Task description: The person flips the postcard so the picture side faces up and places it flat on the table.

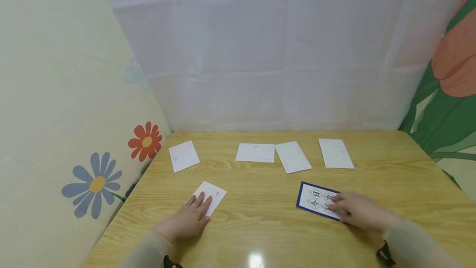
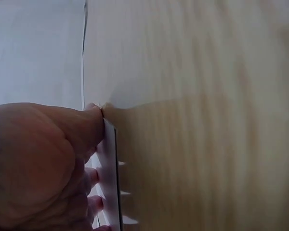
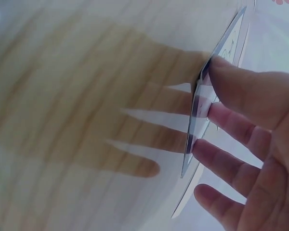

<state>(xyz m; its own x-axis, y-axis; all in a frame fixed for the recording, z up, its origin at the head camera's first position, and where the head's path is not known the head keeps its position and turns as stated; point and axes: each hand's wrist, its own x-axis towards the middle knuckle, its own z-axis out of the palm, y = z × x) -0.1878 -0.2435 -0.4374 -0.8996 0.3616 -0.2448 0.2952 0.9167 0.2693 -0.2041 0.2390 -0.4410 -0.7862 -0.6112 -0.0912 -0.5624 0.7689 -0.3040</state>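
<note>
On the left of the table, my left hand [image 1: 187, 217] rests its extended fingers on a white card [image 1: 216, 197] with small print near one end. In the left wrist view the thumb [image 2: 84, 124] lies at the card's edge. To the right, my right hand [image 1: 364, 212] touches the right end of a blue-bordered card [image 1: 308, 199] bearing large circled characters. Loosely bent fingers [image 3: 231, 166] meet its printed face in the right wrist view, with the thumb at its edge. Part of each card is hidden beneath the hand.
Toward the back of the wooden table [image 1: 256, 193] lie several white cards: one at far left [image 1: 184, 156], one mid-table [image 1: 255, 153], a tilted one [image 1: 293, 157] right against it, and another at right [image 1: 336, 153]. Cloth walls [image 1: 282, 53] enclose the table's back and sides.
</note>
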